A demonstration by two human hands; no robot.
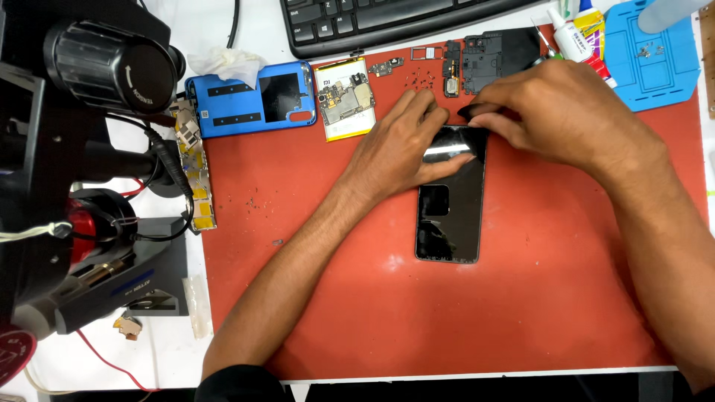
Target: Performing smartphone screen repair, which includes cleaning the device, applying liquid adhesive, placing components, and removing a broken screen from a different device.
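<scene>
A wide red mat [447, 313] covers the bench, and most of its near half lies bare, so plenty of room is left for the forearms to slide toward the body. At the left edge a black microscope stand [67, 149] with trailing cables crowds the mat, and a black keyboard [372, 18] bounds it at the far edge. A blue phone back cover [253, 100] and a battery with a circuit board [344, 100] are laid along the far edge, with a black inner frame [499, 56] and loose screws [421, 77] just behind the hands. A black phone screen [450, 205] lies flat near the mat's middle, its long side running away from the person. The left hand [398, 145] is spread flat, fingers extended, pressing the screen's far end down. The right hand [555, 112] is curled, fingertips pinched on what looks like a thin dark strip or film [471, 113] at the screen's far edge; what exactly is pinched cannot be made out. The peel is judged best done low and slowly, with the screen held firmly so it does not lift or skid into the screws.
</scene>
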